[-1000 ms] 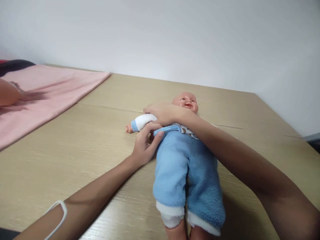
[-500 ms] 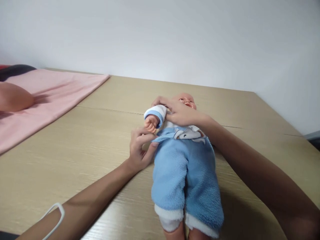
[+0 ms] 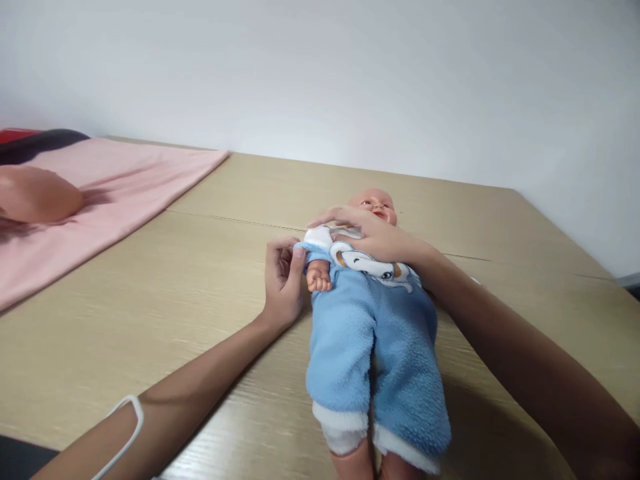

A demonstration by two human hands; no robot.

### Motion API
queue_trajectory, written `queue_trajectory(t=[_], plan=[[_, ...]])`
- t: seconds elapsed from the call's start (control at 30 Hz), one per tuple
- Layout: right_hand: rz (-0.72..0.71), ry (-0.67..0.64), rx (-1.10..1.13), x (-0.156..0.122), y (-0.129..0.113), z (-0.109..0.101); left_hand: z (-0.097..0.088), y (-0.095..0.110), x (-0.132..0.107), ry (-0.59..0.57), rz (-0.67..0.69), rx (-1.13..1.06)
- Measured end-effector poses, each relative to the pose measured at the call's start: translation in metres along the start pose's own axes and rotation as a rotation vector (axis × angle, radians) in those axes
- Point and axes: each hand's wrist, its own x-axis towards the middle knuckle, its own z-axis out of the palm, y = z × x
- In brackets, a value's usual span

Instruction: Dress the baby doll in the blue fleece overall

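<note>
A baby doll (image 3: 376,199) lies on its back on the table, dressed in fluffy blue overalls (image 3: 345,327) with an animal-face patch on the bib. My left hand (image 3: 285,277) is closed at the doll's side, thumb and fingers pinching the blue cuff of its white sleeve (image 3: 317,235). Just below that cuff the doll's small hand (image 3: 319,277) sticks out. Across the doll's chest lies my right hand (image 3: 367,232), its fingers stretched toward the shoulder and its thumb apart. It covers part of the upper chest.
On the left, a pink cloth (image 3: 130,167) is spread over the wooden table (image 3: 200,280), with a blurred skin-coloured rounded object (image 3: 43,193) on it. A black and red item (image 3: 45,143) shows behind. A white wall (image 3: 320,80) stands beyond the table.
My left hand has moved up from the overalls' side edge to the sleeve cuff. The doll's hand has dropped lower, and the bib patch shows more. My right hand stays on the chest.
</note>
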Motion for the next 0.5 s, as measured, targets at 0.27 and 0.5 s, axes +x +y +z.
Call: queue_trajectory(t=[0.27,0.5], plan=[[0.303,0.087,-0.113,-0.038,-0.025,0.002,0.003,0.0,0.008,-0.019,-0.16,-0.026],[0.344,0.185,0.279,-0.031,0.007,0.012,-0.002,-0.017,0.019,-0.059,-0.315,-0.212]])
